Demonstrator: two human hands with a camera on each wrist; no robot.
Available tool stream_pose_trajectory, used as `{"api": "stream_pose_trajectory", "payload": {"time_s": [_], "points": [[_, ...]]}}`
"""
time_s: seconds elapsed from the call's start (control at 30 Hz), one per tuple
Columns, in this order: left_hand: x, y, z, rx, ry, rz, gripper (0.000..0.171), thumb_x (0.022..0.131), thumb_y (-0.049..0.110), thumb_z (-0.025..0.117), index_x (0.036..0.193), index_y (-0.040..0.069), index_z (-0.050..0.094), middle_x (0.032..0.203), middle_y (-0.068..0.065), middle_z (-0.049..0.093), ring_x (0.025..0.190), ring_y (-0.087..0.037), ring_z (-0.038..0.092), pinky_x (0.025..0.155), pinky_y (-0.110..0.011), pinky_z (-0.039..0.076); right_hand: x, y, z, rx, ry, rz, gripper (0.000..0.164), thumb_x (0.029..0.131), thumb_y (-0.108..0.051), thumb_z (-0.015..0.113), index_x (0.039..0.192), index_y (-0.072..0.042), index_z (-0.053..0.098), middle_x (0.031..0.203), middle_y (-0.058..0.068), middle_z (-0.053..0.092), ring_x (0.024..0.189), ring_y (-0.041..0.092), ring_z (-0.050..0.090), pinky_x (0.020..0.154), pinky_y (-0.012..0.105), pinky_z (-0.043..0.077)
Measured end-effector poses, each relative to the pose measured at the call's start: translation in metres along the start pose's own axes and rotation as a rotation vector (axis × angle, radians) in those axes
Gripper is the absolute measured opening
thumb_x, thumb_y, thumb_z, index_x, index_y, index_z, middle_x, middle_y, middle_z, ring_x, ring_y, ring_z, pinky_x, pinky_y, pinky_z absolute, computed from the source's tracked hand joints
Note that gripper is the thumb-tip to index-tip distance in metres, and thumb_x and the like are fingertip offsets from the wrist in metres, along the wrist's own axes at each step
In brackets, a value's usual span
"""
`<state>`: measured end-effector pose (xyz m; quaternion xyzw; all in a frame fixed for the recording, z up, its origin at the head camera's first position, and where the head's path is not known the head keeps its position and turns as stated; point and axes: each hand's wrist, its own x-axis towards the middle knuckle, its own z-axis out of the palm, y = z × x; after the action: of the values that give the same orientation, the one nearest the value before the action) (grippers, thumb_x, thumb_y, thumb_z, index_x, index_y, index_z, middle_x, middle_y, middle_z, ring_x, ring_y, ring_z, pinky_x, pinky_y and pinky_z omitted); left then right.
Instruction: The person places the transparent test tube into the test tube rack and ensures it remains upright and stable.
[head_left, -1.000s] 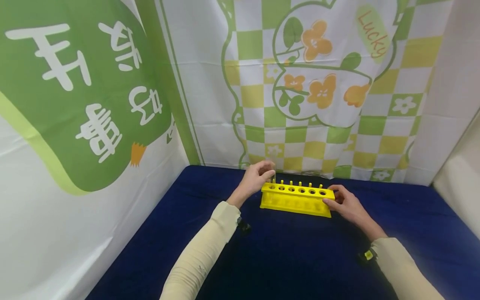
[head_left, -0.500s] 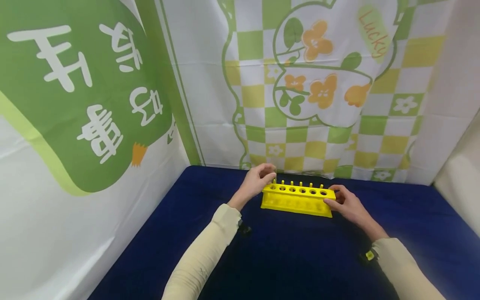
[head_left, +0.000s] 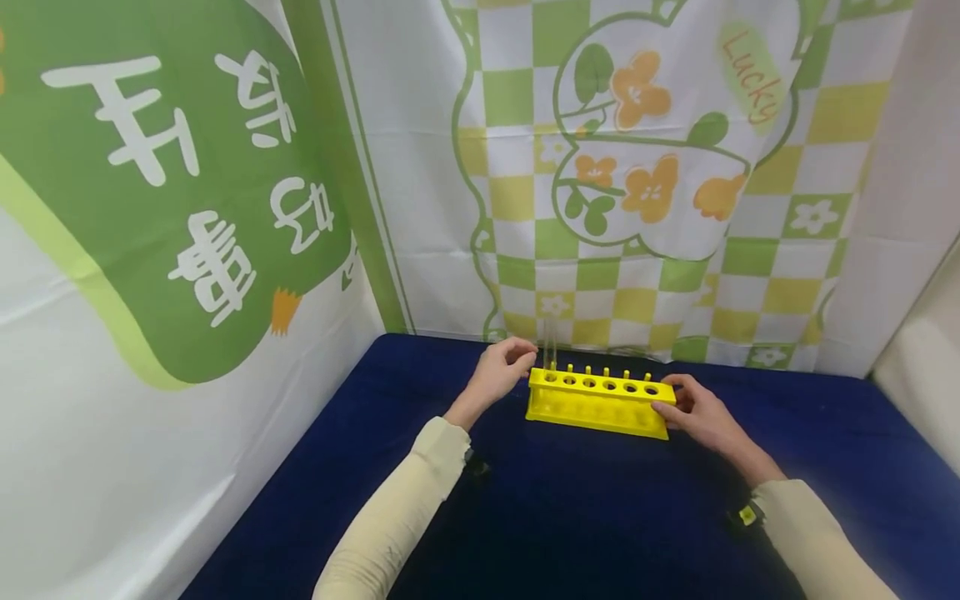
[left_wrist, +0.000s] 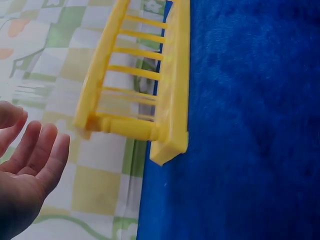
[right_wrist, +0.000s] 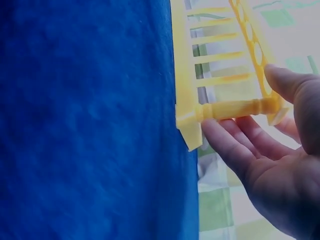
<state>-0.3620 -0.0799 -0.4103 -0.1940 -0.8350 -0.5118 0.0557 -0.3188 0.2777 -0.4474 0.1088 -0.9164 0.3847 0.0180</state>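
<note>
A yellow test tube rack with a row of round holes and short pegs stands on the dark blue cloth. In its leftmost hole a clear glass test tube stands upright, its top well above the rack; in the left wrist view the tube is faint and blurred. Just left of the rack is my left hand, apart from it, fingers loosely bent around nothing. My right hand grips the rack's right end, the thumb on the top plate and the fingers against the end post.
The blue cloth covers the table and reaches back to a patterned curtain close behind the rack. Another printed curtain hangs along the left side. A pale wall is at the right.
My left hand has let go of the test tube and drawn back to the left, leaving it standing in the leftmost hole. The right hand keeps its grip on the rack.
</note>
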Motion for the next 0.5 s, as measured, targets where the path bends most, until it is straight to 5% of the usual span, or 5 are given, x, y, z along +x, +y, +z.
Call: {"api": "stream_pose_trajectory", "payload": {"time_s": [0.27,0.5], "points": [[-0.008,-0.006,-0.031,0.052,0.031,-0.036,0.021,0.101,0.028,0.056,0.114,0.015,0.067,0.109,-0.008,0.070,0.094,-0.018,0.067,0.082,-0.038,0.059,0.004,-0.006,-0.013,-0.066,-0.160,-0.038,0.062,0.096,-0.039,0.062,0.143,-0.007,0.037,0.110,0.018,0.063,0.089,0.023,0.065,0.071,0.034,0.060],[-0.005,-0.009,-0.051,0.183,-0.013,-0.049,0.022,0.101,0.033,0.054,0.114,0.020,0.066,0.102,-0.004,0.069,0.088,-0.020,0.066,0.074,-0.032,0.055,0.006,-0.015,-0.035,-0.219,-0.260,-0.051,0.063,0.097,-0.041,0.060,0.144,-0.005,0.039,0.108,0.014,0.067,0.083,0.022,0.066,0.065,0.033,0.054]]}}
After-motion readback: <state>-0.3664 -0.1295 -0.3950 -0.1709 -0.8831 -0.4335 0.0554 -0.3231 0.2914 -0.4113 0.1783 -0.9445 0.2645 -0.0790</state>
